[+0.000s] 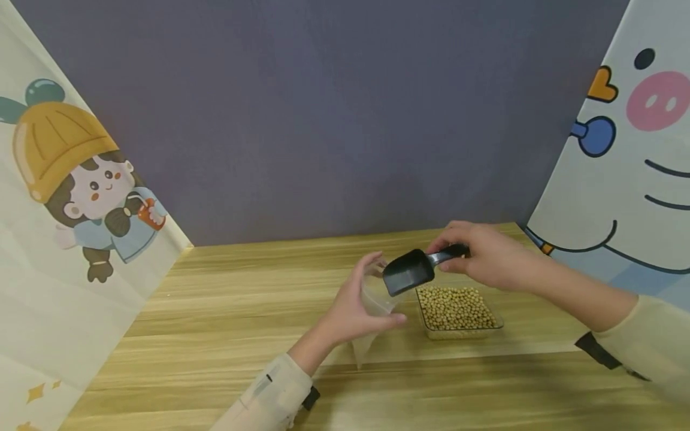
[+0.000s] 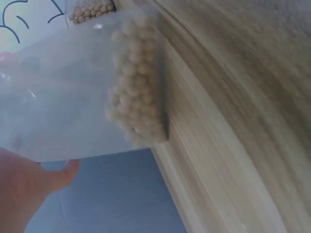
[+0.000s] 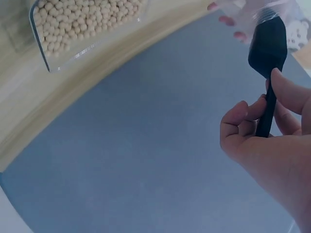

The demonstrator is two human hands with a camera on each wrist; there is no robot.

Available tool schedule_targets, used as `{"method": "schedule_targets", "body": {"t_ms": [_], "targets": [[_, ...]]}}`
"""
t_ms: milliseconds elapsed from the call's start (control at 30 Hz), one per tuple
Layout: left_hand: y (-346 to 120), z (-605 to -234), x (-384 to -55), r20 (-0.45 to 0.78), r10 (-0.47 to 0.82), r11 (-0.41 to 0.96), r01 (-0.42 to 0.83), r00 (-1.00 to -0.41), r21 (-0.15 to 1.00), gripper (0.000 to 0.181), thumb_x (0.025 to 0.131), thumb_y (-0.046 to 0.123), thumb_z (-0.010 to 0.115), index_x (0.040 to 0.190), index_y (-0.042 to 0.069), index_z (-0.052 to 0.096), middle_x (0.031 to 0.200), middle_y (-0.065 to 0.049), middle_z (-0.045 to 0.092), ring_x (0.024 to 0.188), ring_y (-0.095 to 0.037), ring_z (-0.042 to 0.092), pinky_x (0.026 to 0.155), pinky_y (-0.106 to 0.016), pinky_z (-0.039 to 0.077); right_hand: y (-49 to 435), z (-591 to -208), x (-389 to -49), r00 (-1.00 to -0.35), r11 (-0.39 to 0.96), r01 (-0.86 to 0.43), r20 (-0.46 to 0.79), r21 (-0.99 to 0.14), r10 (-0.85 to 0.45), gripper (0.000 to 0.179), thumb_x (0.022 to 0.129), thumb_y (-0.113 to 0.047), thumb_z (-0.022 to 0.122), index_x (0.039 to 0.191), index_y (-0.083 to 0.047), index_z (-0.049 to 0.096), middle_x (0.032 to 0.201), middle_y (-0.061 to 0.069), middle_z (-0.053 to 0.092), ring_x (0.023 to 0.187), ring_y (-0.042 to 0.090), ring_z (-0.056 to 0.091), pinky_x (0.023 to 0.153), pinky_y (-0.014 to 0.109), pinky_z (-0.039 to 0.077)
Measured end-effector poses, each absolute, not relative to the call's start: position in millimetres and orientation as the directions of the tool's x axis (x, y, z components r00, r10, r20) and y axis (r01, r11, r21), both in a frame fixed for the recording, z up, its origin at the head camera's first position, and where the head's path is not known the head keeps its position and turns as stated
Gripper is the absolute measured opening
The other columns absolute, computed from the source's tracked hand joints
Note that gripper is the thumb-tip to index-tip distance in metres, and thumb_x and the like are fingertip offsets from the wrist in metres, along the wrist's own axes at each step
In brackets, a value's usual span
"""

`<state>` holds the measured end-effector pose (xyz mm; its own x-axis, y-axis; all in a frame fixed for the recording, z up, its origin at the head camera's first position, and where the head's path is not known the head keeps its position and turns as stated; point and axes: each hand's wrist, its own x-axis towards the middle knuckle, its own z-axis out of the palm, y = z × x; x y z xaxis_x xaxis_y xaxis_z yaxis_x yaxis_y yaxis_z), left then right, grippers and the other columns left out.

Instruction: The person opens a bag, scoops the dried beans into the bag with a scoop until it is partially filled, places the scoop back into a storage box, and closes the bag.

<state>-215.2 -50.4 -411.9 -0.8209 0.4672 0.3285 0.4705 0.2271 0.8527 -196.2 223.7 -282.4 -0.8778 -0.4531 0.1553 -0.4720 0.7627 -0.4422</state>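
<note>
From my remote seat, the head view showed me the left hand gripping a translucent bag and the right hand holding a black scoop over its mouth, beside a clear container of beans on the table. In the left wrist view, beans filled the bag's bottom (whether it touched wood, I couldn't tell). The right wrist view showed me fingers and thumb pinching the scoop's handle.

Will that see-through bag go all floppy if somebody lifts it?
The bag would probably bend easily: it looks thin and filmy. Its bottom is likely the heaviest part, since beans are heaped there. Those beans may shift when tilted, being loose and round.
</note>
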Motion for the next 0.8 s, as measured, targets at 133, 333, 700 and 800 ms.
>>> {"method": "schedule_targets", "body": {"t_ms": [133, 333, 700, 800], "targets": [[-54, -414, -217, 0.37, 0.397, 0.166, 0.463, -0.84, 0.871, 0.107, 0.077, 0.02, 0.095, 0.163, 0.025, 0.032, 0.153, -0.009, 0.054, 0.138, -0.027, 0.054, 0.118, -0.059, 0.044, 246, -278, -198, -0.895, 0.792, -0.445, 0.202, -0.418, -0.397, 0.027, 0.096, -0.016, 0.079, 0.122, -0.021, 0.076, 0.118, -0.001, 0.072, 0.098, 0.017, 0.061, 0.077, 0.031, 0.05], [-62, -417, -220, 0.415, 0.332, 0.138, 0.479, -0.847, 0.867, 0.104, 0.077, 0.015, 0.094, 0.162, 0.02, 0.034, 0.153, -0.009, 0.054, 0.137, -0.029, 0.055, 0.123, -0.06, 0.04, 298, -301, -207, -0.911, 0.861, -0.412, 0.152, -0.297, -0.384, 0.027, 0.093, -0.013, 0.08, 0.121, -0.012, 0.077, 0.12, 0.008, 0.074, 0.103, 0.026, 0.07, 0.077, 0.037, 0.056], [-75, -414, -209, 0.435, 0.308, 0.159, 0.497, -0.846, 0.853, 0.101, 0.079, 0.016, 0.092, 0.162, 0.022, 0.034, 0.154, -0.007, 0.054, 0.139, -0.037, 0.053, 0.123, -0.068, 0.036, 336, -349, -204, -0.911, 0.899, -0.411, 0.071, -0.151, -0.405, 0.023, 0.087, -0.002, 0.082, 0.109, -0.006, 0.078, 0.104, 0.007, 0.067, 0.089, 0.025, 0.068, 0.068, 0.037, 0.056], [-79, -413, -206, 0.441, 0.293, 0.15, 0.496, -0.849, 0.855, 0.101, 0.079, 0.014, 0.092, 0.161, 0.021, 0.035, 0.155, -0.009, 0.054, 0.138, -0.039, 0.052, 0.122, -0.07, 0.036, 333, -358, -202, -0.913, 0.9, -0.408, 0.075, -0.156, -0.401, 0.023, 0.088, -0.003, 0.082, 0.111, -0.006, 0.078, 0.103, 0.007, 0.067, 0.087, 0.023, 0.067, 0.066, 0.035, 0.055]]}}
